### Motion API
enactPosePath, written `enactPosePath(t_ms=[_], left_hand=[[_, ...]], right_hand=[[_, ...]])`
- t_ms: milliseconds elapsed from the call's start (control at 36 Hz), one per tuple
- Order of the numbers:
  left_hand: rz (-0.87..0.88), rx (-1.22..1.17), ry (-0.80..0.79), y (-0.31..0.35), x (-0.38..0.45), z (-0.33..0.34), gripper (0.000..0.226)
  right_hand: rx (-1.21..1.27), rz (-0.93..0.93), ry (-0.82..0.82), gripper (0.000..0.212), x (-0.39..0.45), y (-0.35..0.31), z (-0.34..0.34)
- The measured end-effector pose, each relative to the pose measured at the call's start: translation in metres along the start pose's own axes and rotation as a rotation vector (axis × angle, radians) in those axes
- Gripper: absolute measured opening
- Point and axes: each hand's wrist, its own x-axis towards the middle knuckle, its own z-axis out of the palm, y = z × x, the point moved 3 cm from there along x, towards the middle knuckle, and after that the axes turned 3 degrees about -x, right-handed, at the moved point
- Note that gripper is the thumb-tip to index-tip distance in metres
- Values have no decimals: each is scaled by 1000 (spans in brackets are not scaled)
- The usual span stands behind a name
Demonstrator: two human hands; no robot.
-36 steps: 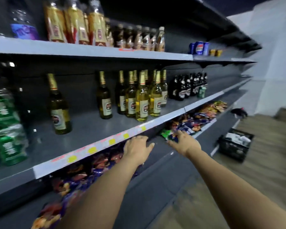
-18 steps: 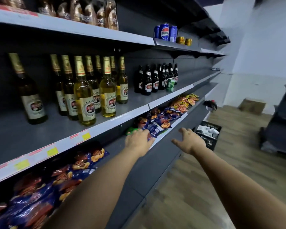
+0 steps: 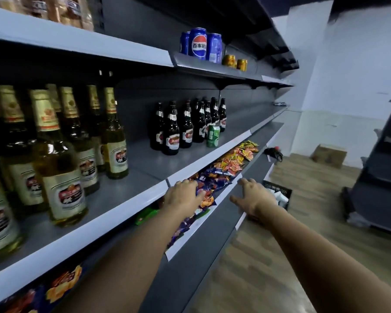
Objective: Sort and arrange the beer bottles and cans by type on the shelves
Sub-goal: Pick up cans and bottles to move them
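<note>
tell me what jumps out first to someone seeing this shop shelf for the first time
Two bare forearms reach in from below, the left hand and right hand held open over the colourful snack packets on the lower shelf. On the middle shelf, tall gold-foiled green glass beer bottles loom at left, dark brown bottles stand farther along beside one green can, and blue cola cans sit above.

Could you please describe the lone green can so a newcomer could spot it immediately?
Find the middle shelf and its cluster of dark bottles. The green can stands at their front right, near the shelf edge, the only can and the only green item among them.
</note>
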Motion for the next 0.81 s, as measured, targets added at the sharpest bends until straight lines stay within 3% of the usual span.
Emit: enactPosePath(t_ms=[472, 667, 806], left_hand=[[-196, -24, 121, 55, 243, 62, 51], [-311, -47, 102, 46, 310, 80, 69], [-361, -190, 160, 31, 365, 85, 75]], right_hand=[[40, -177, 27, 63, 273, 98, 14], [63, -246, 27, 62, 367, 95, 21], [133, -291, 46, 69, 427, 77, 21]])
